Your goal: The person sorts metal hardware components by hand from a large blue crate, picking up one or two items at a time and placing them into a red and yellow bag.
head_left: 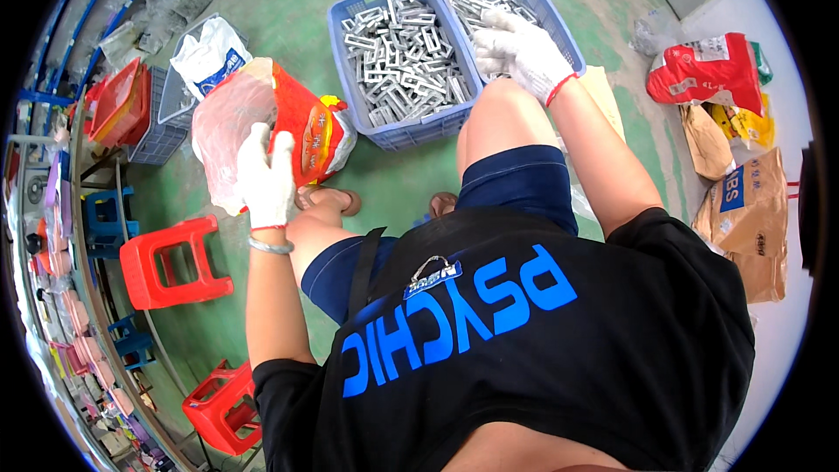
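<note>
My left hand, in a white glove with a red cuff, is at the near side of a red and yellow bag with a pale, cloudy inside. Its thumb and fingers are apart and overlap the bag in view; no part is visible in them. My right hand, gloved alike, is over the near right part of a blue plastic crate. Its fingers reach left, spread a little, with nothing visible in them. Grey metal rectangular frames lie in that crate. A second blue crate beside it holds many more, heaped.
Left of the bag are a white plastic bag and a red bin. Two red stools stand on the green floor, near shelving along the left. At right, a red bag and brown paper sacks lean by the white wall.
</note>
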Motion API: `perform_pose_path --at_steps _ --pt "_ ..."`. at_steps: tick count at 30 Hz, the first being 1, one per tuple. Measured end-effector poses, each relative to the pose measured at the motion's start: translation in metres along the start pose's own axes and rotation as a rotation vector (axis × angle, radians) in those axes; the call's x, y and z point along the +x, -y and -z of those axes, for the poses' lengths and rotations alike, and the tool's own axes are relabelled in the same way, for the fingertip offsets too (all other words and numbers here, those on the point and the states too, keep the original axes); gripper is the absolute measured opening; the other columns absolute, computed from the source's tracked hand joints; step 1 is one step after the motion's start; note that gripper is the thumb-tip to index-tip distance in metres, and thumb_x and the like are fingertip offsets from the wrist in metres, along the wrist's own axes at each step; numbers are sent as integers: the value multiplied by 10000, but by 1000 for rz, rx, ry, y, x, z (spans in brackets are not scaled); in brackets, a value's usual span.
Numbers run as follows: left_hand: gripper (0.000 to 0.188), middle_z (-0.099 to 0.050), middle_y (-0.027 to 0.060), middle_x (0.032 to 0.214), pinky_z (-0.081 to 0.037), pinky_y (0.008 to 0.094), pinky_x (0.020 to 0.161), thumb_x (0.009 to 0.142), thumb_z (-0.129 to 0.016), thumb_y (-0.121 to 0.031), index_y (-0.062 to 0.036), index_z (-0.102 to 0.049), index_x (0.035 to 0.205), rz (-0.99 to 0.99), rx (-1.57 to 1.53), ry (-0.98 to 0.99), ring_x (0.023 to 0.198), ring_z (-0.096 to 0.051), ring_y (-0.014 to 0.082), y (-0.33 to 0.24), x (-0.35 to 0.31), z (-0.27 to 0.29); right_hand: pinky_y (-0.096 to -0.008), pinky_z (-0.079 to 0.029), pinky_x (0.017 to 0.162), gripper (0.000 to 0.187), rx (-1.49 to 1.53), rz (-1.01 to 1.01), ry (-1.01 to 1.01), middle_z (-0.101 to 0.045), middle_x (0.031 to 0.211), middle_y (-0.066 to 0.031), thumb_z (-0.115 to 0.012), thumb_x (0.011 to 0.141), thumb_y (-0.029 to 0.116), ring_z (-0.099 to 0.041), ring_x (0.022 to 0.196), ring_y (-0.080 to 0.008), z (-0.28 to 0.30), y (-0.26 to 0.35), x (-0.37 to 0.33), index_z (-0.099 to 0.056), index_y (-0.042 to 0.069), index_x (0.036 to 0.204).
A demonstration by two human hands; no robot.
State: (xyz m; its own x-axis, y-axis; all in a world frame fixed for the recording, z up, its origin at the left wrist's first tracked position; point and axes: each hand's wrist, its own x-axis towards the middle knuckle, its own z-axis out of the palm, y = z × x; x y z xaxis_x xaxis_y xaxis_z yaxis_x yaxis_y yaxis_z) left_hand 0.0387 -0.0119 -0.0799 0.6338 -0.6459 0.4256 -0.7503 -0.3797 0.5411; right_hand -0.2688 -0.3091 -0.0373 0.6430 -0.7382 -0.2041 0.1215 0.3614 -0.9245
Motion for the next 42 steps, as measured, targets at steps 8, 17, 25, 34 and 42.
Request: perform_pose_path --at_steps 8,17,25,34,42 --pt "511 -620 190 1274 -463 350 1021 904 -722 -225 65 -557 1291 323 -318 348 1171 -600 252 -42 -47 -9 -314 -533 630 574 -186 -90 -195 -613 934 -63 -722 815 50 -593 758 -140 44 -30 55 -501 -44 1336" --pt "421 -675 135 1125 -515 303 911 891 -731 -157 45 -590 1231 460 -289 490 1015 -658 186 -39 -62 -13 -410 -570 760 330 -1533 -324 99 -722 959 -193 -695 688 142 -715 888 -310 55 -142 141 -721 35 999" --pt "381 -699 71 1027 -528 266 823 877 -756 -168 19 -645 1189 537 -152 605 901 -648 111 -30 -61 -42 -496 -501 926 340 -2073 -208 470 -649 1205 -188 -628 847 144 -611 1159 -329 59 -239 211 -685 39 1166" --pt "333 -704 111 1017 -538 287 801 872 -758 -184 -4 -668 1137 490 -69 709 881 -675 152 -23 -25 -61 -654 -280 1073 433 -2462 50 885 -524 1424 -127 -529 932 194 -406 1345 -363 82 -309 244 -592 42 1333" --pt "339 -703 138 1038 -538 296 811 879 -751 -204 -5 -663 1140 456 -108 735 897 -688 185 -14 -12 -77 -692 -287 1051 337 -2513 112 1261 -661 1226 -106 -573 904 204 -545 1202 -352 71 -288 250 -695 52 1180"
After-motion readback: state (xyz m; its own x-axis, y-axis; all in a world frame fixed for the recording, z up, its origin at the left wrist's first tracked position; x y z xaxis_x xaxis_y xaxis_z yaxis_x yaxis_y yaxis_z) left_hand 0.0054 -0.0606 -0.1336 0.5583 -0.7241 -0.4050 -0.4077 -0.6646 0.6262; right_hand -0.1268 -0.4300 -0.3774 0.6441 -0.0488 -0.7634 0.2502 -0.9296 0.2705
